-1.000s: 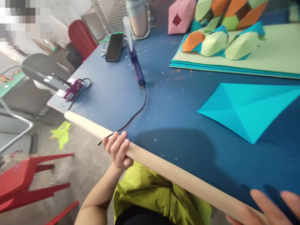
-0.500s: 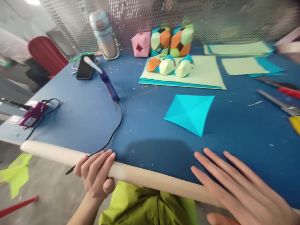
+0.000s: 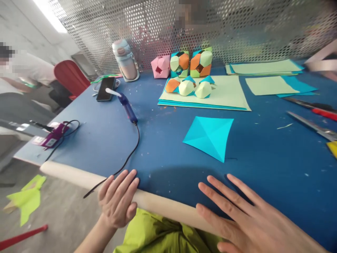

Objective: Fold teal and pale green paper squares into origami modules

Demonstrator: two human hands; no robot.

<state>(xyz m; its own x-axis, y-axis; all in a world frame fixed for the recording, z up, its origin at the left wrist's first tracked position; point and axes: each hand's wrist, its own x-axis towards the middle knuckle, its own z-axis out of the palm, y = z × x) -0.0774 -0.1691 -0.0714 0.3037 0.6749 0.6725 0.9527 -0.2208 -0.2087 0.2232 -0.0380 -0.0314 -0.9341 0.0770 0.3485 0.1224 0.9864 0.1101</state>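
Yellow-green garment (image 3: 151,232), creased and gathered; bare forearms (image 3: 96,236); bare, ungloved hands (image 3: 118,200).

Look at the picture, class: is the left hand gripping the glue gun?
No, the glue gun lies on the table, ahead of the left hand.

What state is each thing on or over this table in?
Turquoise paper: creased, spread out
Bottle: upright, lid down
Phone: lying flat, screen dark
Blue corded tool: lying down; power unclear
Pink paper model: assembled
Bladed tools: lying down; open or shut unclear
Left hand: open, over the table edge
Right hand: open, fingers spread
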